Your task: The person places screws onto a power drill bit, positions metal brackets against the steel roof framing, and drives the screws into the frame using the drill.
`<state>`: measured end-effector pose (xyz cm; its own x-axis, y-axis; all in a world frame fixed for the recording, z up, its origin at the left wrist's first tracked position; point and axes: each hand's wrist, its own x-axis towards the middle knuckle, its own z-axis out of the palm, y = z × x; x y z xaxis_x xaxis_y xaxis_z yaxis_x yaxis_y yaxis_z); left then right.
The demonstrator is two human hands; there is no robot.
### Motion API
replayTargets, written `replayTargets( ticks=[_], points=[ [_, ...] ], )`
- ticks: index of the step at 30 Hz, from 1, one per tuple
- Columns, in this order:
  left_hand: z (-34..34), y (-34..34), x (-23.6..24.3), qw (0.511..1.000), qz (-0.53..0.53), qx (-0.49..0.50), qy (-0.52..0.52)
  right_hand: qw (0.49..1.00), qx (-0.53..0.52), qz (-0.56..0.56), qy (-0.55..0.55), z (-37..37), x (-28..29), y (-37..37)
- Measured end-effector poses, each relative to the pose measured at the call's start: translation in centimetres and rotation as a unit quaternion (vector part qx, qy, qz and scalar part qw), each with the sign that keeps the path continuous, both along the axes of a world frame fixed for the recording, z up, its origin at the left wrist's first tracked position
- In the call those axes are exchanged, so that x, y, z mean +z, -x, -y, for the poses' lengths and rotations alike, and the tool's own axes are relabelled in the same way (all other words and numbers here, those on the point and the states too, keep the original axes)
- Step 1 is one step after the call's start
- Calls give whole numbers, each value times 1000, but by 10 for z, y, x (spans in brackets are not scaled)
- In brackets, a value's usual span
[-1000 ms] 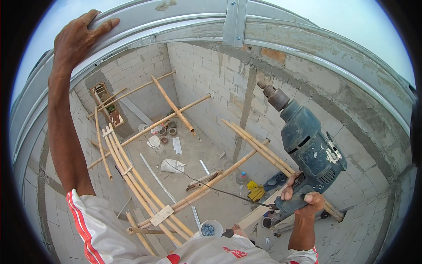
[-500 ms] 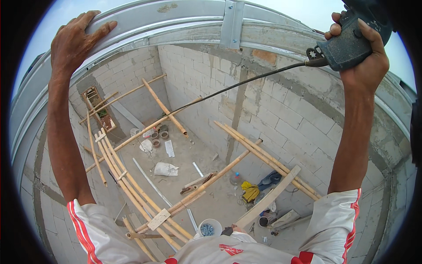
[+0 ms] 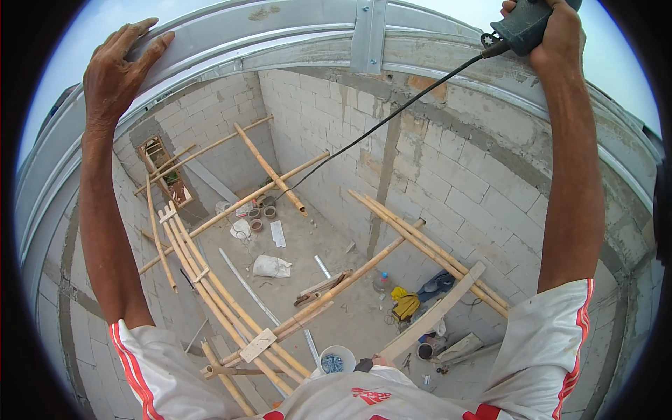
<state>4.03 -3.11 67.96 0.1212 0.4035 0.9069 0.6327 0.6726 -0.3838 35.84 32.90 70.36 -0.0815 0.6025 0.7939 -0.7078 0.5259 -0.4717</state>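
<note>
My left hand [image 3: 115, 73] rests against the upper-left stretch of a grey metal beam [image 3: 287, 42], its thumb spread away from the extended fingers. At the upper right, my right hand [image 3: 560, 38] is wrapped round the dark handle of a corded power drill [image 3: 526, 26]. The drill's front end lies outside the picture. From its handle a black cord [image 3: 402, 105] runs down to the left, with a star-shaped metal piece by the cord's base. An upright metal bracket [image 3: 369, 42] with screws crosses the beam between my hands.
Below are a block wall [image 3: 448, 161] and a scaffold of bamboo poles [image 3: 336, 290] with short wooden planks [image 3: 259, 345]. A white bucket [image 3: 349, 355] of screws is close to my body. On the floor lie a white sack [image 3: 271, 267], yellow cloth [image 3: 404, 304], several pots and metal strips.
My right hand has moved up and left with the drill, more of which is now outside the picture. My left hand stays at the beam. The view has shifted slightly.
</note>
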Motion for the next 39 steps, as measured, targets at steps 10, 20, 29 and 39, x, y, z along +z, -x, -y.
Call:
replayTargets(
  ticks=[10,20,29,39],
  points=[
    [-22,-125,-121,896,215,-380,82,998,53,23,35,-30,-10,21],
    [-45,-238,-465,320,720,-340,514,998,-36,7,59,31,3,7],
    [-54,-272,-536,479,529,-241,658,995,-27,-27,-89,4,-18,11],
    [-66,-284,-537,521,474,-233,671,993,-29,-5,-114,3,-34,-5]
  ],
)
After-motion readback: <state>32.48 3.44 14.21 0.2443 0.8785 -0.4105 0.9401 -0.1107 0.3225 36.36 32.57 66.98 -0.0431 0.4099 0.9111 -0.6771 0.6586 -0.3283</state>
